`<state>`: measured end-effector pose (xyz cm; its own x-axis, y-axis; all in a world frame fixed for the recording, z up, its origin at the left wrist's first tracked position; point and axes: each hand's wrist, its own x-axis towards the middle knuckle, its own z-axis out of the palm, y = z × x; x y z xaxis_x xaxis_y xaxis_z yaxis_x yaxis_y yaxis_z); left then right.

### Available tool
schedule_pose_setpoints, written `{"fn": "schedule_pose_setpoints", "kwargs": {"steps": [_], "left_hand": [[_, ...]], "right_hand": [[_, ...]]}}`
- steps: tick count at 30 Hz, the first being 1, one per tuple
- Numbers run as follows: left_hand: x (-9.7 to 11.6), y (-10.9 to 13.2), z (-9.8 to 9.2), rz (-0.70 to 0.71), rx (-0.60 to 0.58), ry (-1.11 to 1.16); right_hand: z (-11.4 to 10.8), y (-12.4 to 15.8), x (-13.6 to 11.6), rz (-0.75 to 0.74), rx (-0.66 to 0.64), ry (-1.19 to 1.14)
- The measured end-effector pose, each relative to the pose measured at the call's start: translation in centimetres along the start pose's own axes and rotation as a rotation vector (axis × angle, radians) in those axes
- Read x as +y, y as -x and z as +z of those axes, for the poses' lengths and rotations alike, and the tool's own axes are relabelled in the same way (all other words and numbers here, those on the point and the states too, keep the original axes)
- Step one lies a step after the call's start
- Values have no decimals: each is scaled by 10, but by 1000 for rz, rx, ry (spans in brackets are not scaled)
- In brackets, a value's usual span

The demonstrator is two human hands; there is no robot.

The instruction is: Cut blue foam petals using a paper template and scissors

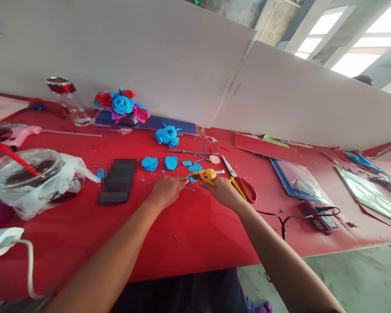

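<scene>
My right hand [222, 189] is wrapped round a small yellow glue gun [208, 174], its nozzle pointing left. My left hand [169, 189] pinches something small and blue close to the nozzle; its shape is mostly hidden. Just beyond my hands lie cut blue paper pieces [195, 168], with two stacks of blue petals, one [171, 163] near and another [149, 164] farther left. A pale pink piece [214, 159] rests behind the gun. Farther back sit blue paper flowers [168, 135] and thin wires [192, 152].
Scissors [236, 178] lie open right of my right hand. A black phone [119, 180], a bagged cup [35, 169], a bottle [70, 102] and a paper bouquet [123, 104] stand or lie left. Right are plastic-wrapped sheets [296, 178] and a purple power strip [319, 216] with black cables.
</scene>
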<state>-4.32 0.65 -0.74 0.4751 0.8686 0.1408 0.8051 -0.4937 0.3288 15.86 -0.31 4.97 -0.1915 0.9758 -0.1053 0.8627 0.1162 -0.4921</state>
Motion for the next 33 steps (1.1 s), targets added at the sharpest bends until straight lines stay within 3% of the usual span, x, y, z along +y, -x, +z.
{"fn": "schedule_pose_setpoints", "kwargs": {"steps": [5,13,16,19,21,23,26,29,31,33], "left_hand": [[0,-1,2,-48,16,0],[-3,1,4,26,47,6],[-3,1,4,36,50,34],[-3,1,3,32,60,64],[-3,1,3,20,68,77],[-3,1,3,8,80,105],[-3,1,3,-35,116,165],[-4,-2,1,-159,210,234],[-5,-4,-2,-280,326,298],[-7,-6,-5,-380,451,391]], "right_hand": [[-2,13,9,34,16,24],[-5,36,23,-43,28,-42],[-16,43,43,-50,121,4],[-30,47,77,144,332,190],[-38,46,103,312,390,304],[-43,45,126,431,366,368],[-44,44,142,489,296,421],[-39,40,125,464,381,485],[-34,31,95,326,501,502],[-28,15,57,77,380,394]]}}
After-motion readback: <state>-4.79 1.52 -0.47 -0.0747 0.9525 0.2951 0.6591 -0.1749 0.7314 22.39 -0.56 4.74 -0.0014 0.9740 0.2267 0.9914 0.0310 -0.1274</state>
